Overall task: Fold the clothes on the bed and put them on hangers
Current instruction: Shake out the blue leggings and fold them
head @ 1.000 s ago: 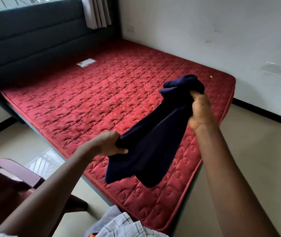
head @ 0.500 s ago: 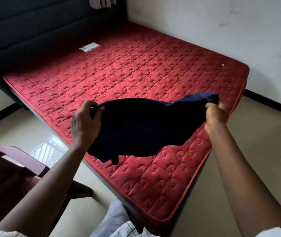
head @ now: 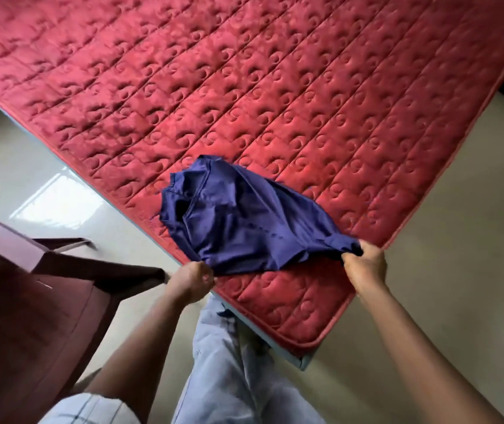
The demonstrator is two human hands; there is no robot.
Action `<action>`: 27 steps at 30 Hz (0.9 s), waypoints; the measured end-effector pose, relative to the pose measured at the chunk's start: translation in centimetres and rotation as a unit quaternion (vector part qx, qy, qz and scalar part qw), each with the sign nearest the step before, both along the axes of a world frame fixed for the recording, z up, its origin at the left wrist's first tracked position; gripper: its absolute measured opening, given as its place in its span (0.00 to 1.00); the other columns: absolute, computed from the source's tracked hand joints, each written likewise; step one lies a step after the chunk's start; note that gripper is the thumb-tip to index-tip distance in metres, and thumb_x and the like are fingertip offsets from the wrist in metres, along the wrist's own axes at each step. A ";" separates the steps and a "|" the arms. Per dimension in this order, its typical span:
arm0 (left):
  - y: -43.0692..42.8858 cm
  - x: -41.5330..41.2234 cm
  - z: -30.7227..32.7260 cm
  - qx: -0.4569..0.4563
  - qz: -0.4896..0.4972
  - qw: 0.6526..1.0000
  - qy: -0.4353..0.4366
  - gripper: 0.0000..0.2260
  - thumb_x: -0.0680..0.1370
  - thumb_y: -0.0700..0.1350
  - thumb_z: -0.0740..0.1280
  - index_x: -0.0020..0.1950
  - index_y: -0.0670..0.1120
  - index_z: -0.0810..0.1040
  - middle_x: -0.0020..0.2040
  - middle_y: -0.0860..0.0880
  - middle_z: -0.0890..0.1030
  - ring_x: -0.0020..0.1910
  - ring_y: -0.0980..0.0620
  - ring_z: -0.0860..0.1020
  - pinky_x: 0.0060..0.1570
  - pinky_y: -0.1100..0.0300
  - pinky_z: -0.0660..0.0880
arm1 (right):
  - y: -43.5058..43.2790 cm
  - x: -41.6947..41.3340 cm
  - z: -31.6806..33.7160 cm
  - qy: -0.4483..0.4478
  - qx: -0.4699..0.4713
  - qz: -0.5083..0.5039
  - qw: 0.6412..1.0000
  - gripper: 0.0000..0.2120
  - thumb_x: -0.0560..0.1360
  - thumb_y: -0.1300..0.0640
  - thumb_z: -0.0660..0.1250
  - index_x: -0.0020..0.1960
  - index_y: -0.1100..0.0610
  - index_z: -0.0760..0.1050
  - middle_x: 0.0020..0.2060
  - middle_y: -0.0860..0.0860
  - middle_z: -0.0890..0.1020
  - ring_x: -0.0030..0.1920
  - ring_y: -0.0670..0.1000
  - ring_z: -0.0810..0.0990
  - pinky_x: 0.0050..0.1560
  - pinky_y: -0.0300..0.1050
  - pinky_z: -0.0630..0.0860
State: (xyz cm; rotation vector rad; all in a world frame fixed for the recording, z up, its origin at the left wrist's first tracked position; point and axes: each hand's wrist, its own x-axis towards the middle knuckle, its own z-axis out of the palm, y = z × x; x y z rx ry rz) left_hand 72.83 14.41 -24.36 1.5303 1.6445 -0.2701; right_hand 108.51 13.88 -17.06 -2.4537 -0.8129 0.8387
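Note:
A dark blue garment (head: 238,221) lies rumpled on the near corner of the red quilted mattress (head: 244,87). My left hand (head: 191,278) pinches its near left edge at the mattress side. My right hand (head: 365,266) grips its near right corner, close to the mattress edge. The far part of the garment is bunched up and rests on the mattress. No hanger is in view.
A dark red wooden chair (head: 30,301) stands at my left, close to the bed. My legs in light trousers (head: 232,362) are against the bed's near corner. Pale tiled floor (head: 443,255) surrounds the bed on both sides.
Both hands have lowered the garment from the air onto the mattress corner, and the view has tilted down closer to the bed.

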 end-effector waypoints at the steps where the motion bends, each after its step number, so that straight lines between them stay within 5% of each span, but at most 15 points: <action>1: -0.1 0.2 -0.9 0.014 0.057 0.998 -0.005 0.11 0.77 0.50 0.73 0.54 0.44 0.83 0.50 0.41 0.86 0.53 0.39 0.83 0.51 0.50 0.77 | -0.2 -0.4 -0.2 0.000 -0.006 0.005 1.000 0.10 0.70 0.68 0.69 0.50 0.60 0.84 0.37 0.54 0.81 0.40 0.55 0.78 0.41 0.48 0.70; 5: 0.4 1.1 -3.3 0.061 0.197 0.978 -0.021 0.24 0.76 0.49 0.75 0.70 0.45 0.75 0.63 0.40 0.78 0.62 0.38 0.78 0.64 0.48 0.75 | -0.4 -1.9 -1.2 0.013 -0.018 -0.002 1.000 0.18 0.67 0.62 0.63 0.54 0.59 0.83 0.43 0.55 0.85 0.46 0.58 0.82 0.47 0.51 0.76; 10: 5.2 1.9 -4.2 0.176 0.232 0.956 -0.026 0.29 0.76 0.47 0.74 0.75 0.43 0.70 0.71 0.38 0.72 0.70 0.35 0.72 0.70 0.42 0.69 | -0.1 -2.9 -0.9 -0.040 -0.060 0.027 0.997 0.10 0.72 0.56 0.71 0.52 0.58 0.79 0.50 0.62 0.84 0.52 0.65 0.81 0.51 0.54 0.75; 15: 12.9 1.4 -5.3 0.141 0.304 0.942 -0.031 0.36 0.77 0.52 0.74 0.79 0.40 0.64 0.76 0.38 0.71 0.76 0.39 0.68 0.77 0.48 0.64 | 0.7 -2.7 -2.1 -0.121 -0.064 0.030 0.990 0.10 0.72 0.55 0.75 0.50 0.57 0.79 0.48 0.62 0.85 0.50 0.66 0.82 0.45 0.54 0.75; 20: 16.6 0.0 -6.2 0.050 0.253 0.966 0.026 0.25 0.76 0.54 0.74 0.68 0.44 0.77 0.65 0.39 0.82 0.67 0.38 0.78 0.66 0.48 0.74 | 2.3 0.5 -4.7 -0.091 0.024 -0.246 0.965 0.15 0.74 0.59 0.74 0.58 0.62 0.78 0.56 0.63 0.84 0.56 0.64 0.83 0.57 0.53 0.76; 27: 16.9 0.4 -4.9 0.174 0.186 0.961 0.104 0.14 0.78 0.55 0.67 0.53 0.45 0.81 0.53 0.36 0.84 0.57 0.33 0.81 0.59 0.40 0.75 | 3.0 -0.4 -6.6 -0.038 -0.016 -0.397 0.917 0.20 0.74 0.68 0.64 0.64 0.57 0.78 0.61 0.59 0.83 0.61 0.62 0.81 0.62 0.48 0.72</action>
